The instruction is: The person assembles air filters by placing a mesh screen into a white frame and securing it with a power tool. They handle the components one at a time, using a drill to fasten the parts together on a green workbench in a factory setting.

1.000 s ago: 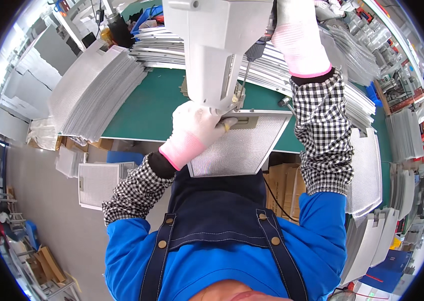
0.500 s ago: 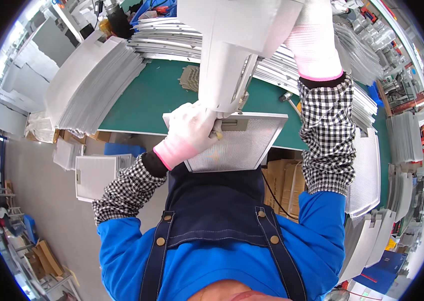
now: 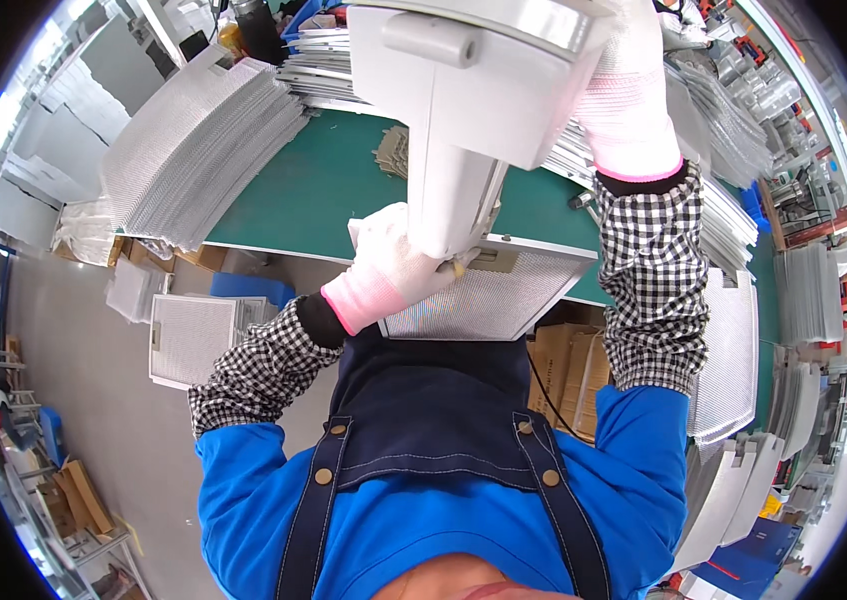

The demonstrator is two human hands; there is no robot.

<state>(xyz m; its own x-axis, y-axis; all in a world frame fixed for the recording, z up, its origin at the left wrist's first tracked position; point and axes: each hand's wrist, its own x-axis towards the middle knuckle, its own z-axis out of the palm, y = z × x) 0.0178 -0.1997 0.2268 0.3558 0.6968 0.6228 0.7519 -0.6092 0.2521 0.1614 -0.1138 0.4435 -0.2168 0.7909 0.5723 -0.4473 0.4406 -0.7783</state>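
A tall white machine [image 3: 483, 100] with a narrow downward nose stands before me. My right hand [image 3: 631, 95], in a white glove with a pink cuff, is raised at its upper right side; the fingers are hidden behind the housing. My left hand [image 3: 398, 262], gloved alike, is closed beside the bottom of the nose. Its fingertips curl in there, over the upper left part of a metal mesh filter panel [image 3: 488, 300]; what they pinch is hidden. The panel has a pale frame and a small recessed latch [image 3: 495, 260], and lies tilted against my apron.
A green worktable [image 3: 343, 190] holds a thick stack of mesh sheets [image 3: 208, 140] at left, a small pile of beige pieces [image 3: 392, 152], and metal strips behind. More mesh panels [image 3: 725, 350] stand at right. Cardboard boxes [image 3: 568, 365] and other panels [image 3: 191, 338] sit below.
The machine's nose shows lower, and more of its top is visible. My left hand and the panel have shifted slightly right. The background has shifted too, so the view has moved.
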